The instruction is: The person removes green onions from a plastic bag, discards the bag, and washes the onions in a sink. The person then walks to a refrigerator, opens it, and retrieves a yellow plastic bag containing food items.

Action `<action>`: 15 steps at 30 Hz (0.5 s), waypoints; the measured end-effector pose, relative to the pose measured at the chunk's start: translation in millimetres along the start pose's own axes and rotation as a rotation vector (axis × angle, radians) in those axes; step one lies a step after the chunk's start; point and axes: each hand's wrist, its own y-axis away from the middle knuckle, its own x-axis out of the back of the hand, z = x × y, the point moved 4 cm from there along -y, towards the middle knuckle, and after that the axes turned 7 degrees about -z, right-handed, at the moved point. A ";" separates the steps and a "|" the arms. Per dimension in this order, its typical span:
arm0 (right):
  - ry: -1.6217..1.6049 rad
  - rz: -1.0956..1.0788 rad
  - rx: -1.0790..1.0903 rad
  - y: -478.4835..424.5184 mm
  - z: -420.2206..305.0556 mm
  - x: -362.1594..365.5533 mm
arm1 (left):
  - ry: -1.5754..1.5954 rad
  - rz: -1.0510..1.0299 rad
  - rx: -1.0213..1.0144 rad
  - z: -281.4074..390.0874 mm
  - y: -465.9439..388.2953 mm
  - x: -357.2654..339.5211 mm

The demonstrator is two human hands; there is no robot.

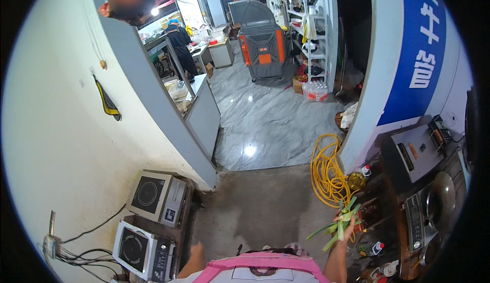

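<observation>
My right hand (347,226) is closed around a bunch of green leafy stalks (342,221), which look like scallions or leeks; their ends stick out on both sides of it. It is at the lower right, beside a low dark stand with bottles. My left hand (196,250) hangs at the lower left, near two induction cookers, a silver one (147,193) and a white-framed one (134,246). Nothing is seen in it, but its fingers are too unclear to read. A pink apron (260,262) covers my front.
A coiled yellow hose (325,172) lies on the floor at the doorway's right. An oil bottle (356,179) stands near it. Right is a counter with a wok (440,202). Beyond the doorway stand an air cooler (262,42), shelving (317,55) and a person (180,45) by a table.
</observation>
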 end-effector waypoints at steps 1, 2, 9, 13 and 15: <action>0.136 -0.043 0.021 -14.2 0.8 -7.5 | 0.094 0.010 -0.019 43.3 -13.4 -9.3; 0.002 -0.063 -0.086 -30.5 38.7 -21.7 | 0.321 0.260 -0.129 55.7 -53.6 33.8; -0.035 0.013 -0.188 -178.9 101.8 -64.7 | 0.461 0.229 -0.289 231.4 -92.8 -50.4; -0.021 -0.302 -0.390 -308.4 145.2 -82.7 | -0.192 0.018 -0.120 202.4 -86.6 -75.9; -0.051 -0.075 -0.440 -350.9 184.2 -120.9 | -0.911 -0.072 -0.258 184.6 -54.1 -79.4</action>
